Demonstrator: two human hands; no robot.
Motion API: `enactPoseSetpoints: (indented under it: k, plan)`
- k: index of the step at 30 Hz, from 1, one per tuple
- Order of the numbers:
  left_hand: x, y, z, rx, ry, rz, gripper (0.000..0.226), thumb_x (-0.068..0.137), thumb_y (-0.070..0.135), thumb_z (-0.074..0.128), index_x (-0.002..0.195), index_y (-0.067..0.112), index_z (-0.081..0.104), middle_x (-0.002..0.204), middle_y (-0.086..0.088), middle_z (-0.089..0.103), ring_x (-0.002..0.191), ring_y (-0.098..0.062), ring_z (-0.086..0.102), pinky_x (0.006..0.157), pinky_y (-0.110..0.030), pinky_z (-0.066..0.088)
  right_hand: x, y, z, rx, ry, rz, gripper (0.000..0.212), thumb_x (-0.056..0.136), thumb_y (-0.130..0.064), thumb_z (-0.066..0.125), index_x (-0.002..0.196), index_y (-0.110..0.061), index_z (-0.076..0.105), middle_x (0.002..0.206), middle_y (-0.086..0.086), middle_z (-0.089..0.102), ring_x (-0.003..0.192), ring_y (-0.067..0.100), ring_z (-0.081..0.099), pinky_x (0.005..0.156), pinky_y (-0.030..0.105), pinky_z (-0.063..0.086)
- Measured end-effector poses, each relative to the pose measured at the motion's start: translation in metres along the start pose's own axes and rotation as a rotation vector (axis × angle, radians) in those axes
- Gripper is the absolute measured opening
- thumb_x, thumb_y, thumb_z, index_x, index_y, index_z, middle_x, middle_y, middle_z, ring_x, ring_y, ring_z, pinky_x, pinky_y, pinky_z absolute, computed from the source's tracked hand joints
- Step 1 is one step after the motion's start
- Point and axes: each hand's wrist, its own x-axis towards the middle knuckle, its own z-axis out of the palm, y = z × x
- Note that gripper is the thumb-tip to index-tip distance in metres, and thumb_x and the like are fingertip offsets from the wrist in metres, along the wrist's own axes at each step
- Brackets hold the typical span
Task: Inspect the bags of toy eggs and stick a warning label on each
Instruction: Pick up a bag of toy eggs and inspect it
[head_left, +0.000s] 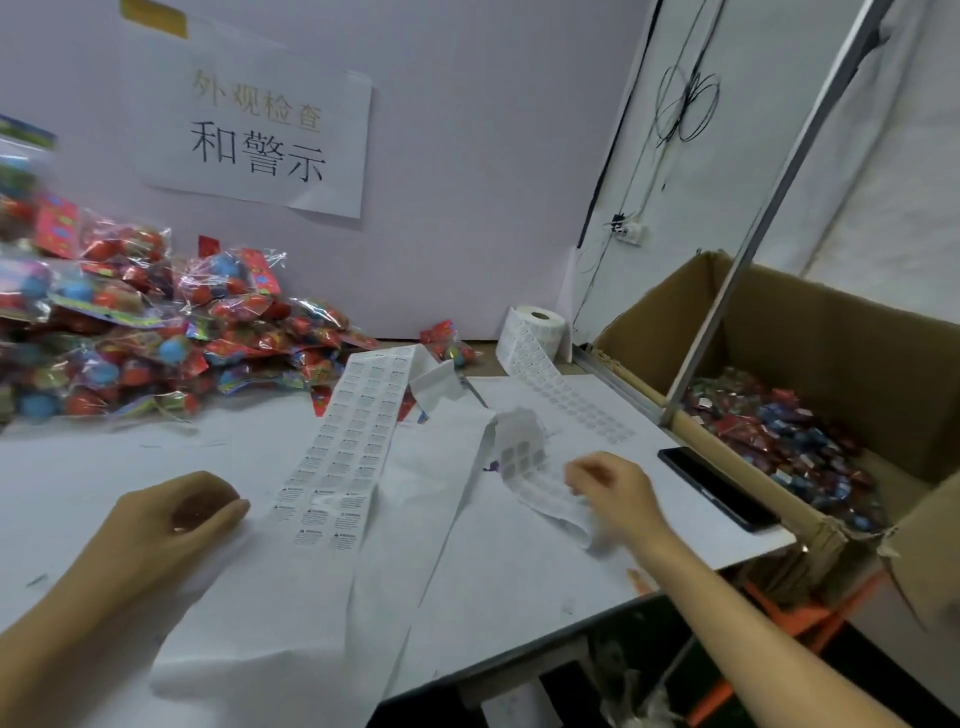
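Centrally, a long white strip of small printed warning labels (343, 457) lay flat on the white surface (130, 467), unwound from a roll (535, 332) by the wall. The left hand (176, 514) rested beside it, fingers loosely curled and holding nothing, while the right hand (613, 488) pinched a curled, peeled backing strip (524, 457). Clear crinkly bags of red and blue toy eggs (130, 332) were heaped at far left.

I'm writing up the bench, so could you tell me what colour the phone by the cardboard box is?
Black; the phone shows best in the head view.
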Motion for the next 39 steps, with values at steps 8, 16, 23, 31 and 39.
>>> enactPoseSetpoints:
  k: [8,16,23,31,39]
  plan:
    - [-0.001,0.017,-0.001,-0.005,0.035,0.010,0.015,0.090,0.012,0.075,0.077,0.019,0.073,0.068,0.003,0.071,0.054,-0.001,0.056,0.048,-0.012,0.041,-0.008,-0.133,0.190,-0.257,-0.545,-0.568,0.021,0.094,-0.036,0.066,0.102,-0.019,0.074,0.099,-0.005,0.071,0.090,0.009,0.064,0.084,0.025,0.054]
    - [0.007,0.010,-0.010,0.097,0.175,0.006,0.015,0.086,0.001,0.074,0.077,0.013,0.071,0.074,0.009,0.072,0.071,0.002,0.066,0.063,-0.007,0.046,-0.027,-0.140,0.279,-0.217,-0.493,-0.672,0.019,0.096,-0.020,0.060,0.095,-0.006,0.073,0.102,0.012,0.065,0.101,0.030,0.056,0.093,0.041,0.043]
    - [0.010,0.012,-0.022,0.114,0.288,-0.080,0.010,0.089,0.006,0.071,0.081,0.012,0.069,0.079,0.004,0.070,0.074,-0.003,0.064,0.065,-0.008,0.045,-0.019,-0.129,0.280,-0.075,-0.504,-0.664,0.006,0.090,-0.022,0.070,0.087,-0.023,0.075,0.096,-0.004,0.064,0.097,0.015,0.056,0.081,0.022,0.035]
    - [0.011,-0.023,-0.120,0.402,0.628,-0.273,0.031,0.089,0.017,0.076,0.116,0.004,0.068,0.115,-0.011,0.067,0.113,-0.027,0.059,0.095,-0.028,0.041,-0.017,-0.126,0.280,-0.007,-0.561,-0.601,0.014,0.089,-0.026,0.070,0.078,-0.034,0.068,0.095,-0.017,0.060,0.098,0.011,0.056,0.082,0.029,0.039]
    - [-0.037,-0.046,-0.329,0.877,0.715,-0.804,0.127,0.051,0.082,0.082,0.158,0.045,0.024,0.171,-0.016,-0.005,0.156,-0.044,-0.008,0.119,-0.069,-0.003,-0.020,-0.128,0.278,0.039,-0.570,-0.530,0.018,0.090,-0.024,0.070,0.076,-0.034,0.069,0.096,-0.016,0.064,0.098,0.008,0.059,0.084,0.031,0.044]
